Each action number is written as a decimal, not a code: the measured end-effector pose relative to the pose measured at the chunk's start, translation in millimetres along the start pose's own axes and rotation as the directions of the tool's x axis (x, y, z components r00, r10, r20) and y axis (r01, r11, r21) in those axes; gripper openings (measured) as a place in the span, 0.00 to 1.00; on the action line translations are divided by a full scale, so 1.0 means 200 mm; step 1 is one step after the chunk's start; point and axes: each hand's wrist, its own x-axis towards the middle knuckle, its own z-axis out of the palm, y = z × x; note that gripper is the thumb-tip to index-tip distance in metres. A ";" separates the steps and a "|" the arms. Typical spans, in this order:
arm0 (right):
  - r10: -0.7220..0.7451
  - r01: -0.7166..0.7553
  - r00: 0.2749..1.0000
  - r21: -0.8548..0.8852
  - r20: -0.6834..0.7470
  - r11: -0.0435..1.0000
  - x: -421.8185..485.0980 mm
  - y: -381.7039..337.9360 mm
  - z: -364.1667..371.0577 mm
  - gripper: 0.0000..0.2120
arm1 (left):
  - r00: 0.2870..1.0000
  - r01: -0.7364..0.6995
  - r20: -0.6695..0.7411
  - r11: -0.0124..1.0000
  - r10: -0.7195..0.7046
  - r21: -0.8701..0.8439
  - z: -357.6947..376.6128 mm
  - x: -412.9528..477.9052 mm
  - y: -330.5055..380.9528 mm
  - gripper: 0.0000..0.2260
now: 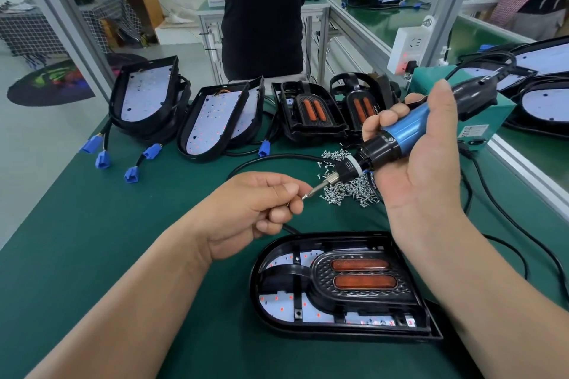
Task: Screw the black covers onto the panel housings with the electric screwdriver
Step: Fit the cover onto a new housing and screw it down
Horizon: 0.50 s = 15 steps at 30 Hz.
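The near panel housing (254, 281) lies flat on the green bench (123, 240), with a black cover (323, 281) bearing two orange lenses seated inside it. Above it, the right hand (426, 172) wraps its fingers (389, 117) round the blue electric screwdriver (406, 134). The left hand (252, 209) pinches what seems to be a small screw (304, 196) at the bit's tip. Loose screws (351, 191) are heaped just behind. More housings (314, 120) line the far edge, and a person in black (261, 15) stands beyond.
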 end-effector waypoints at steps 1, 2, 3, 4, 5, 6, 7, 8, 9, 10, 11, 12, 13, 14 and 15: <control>-0.003 0.003 1.000 0.001 0.000 1.000 0.00 0.00 0.00 0.14 | 1.000 -0.006 0.014 1.000 0.006 0.018 -0.01 0.00 0.00 0.08; -0.006 0.006 1.000 0.002 0.001 1.000 0.00 -0.01 0.00 0.14 | 0.999 -0.011 0.031 0.999 0.010 0.032 -0.01 -0.01 0.01 0.08; -0.008 0.008 1.000 0.005 0.002 1.000 0.00 -0.01 0.00 0.13 | 0.999 -0.013 0.045 0.999 0.011 0.042 -0.01 -0.01 0.01 0.10; -0.009 0.009 1.000 0.010 0.001 1.000 0.00 -0.02 0.00 0.13 | 0.999 -0.011 0.054 0.999 0.008 0.051 -0.01 -0.01 0.01 0.11; -0.010 0.010 1.000 0.012 -0.001 1.000 0.01 -0.02 0.01 0.13 | 0.998 -0.008 0.057 0.998 0.005 0.059 -0.01 -0.01 0.01 0.11; -0.011 0.011 1.000 0.011 -0.004 1.000 0.01 -0.02 0.00 0.13 | 0.998 -0.006 0.057 0.998 0.002 0.067 0.00 -0.01 0.00 0.11; -0.012 0.012 1.000 0.007 -0.007 1.000 0.01 -0.02 0.00 0.13 | 0.999 -0.005 0.054 0.997 0.001 0.075 0.00 -0.01 0.00 0.10; -0.012 0.012 1.000 -0.001 -0.009 1.000 0.00 -0.02 0.00 0.13 | 0.999 -0.009 0.047 0.996 0.005 0.084 0.01 0.00 -0.01 0.10; -0.012 0.012 1.000 -0.010 -0.009 1.000 0.00 -0.02 0.00 0.12 | 0.999 -0.017 0.038 0.995 0.013 0.094 0.01 0.00 -0.02 0.09; -0.013 0.013 1.000 -0.018 -0.008 1.000 0.00 -0.01 0.01 0.12 | 0.999 -0.024 0.028 0.994 0.022 0.103 0.02 0.00 -0.02 0.08; -0.018 0.017 1.000 -0.026 -0.006 1.000 0.00 -0.01 0.01 0.12 | 0.999 -0.031 0.018 0.993 0.029 0.113 0.02 0.00 -0.02 0.07; -0.023 0.023 1.000 -0.032 0.000 0.999 -0.01 -0.01 0.01 0.12 | 0.999 -0.036 0.011 0.992 0.035 0.123 0.02 0.01 -0.02 0.07; -0.029 0.030 1.000 -0.038 0.009 0.999 -0.01 0.00 0.01 0.11 | 0.999 -0.043 0.003 0.990 0.043 0.133 0.02 0.01 -0.03 0.06; -0.035 0.036 0.999 -0.044 0.021 0.998 -0.01 0.00 0.01 0.11 | 0.999 -0.050 -0.006 0.989 0.051 0.142 0.02 0.01 -0.03 0.06; -0.042 0.043 0.999 -0.053 0.035 0.998 -0.02 0.00 0.02 0.11 | 0.998 -0.056 -0.014 0.987 0.059 0.152 0.02 0.00 -0.03 0.06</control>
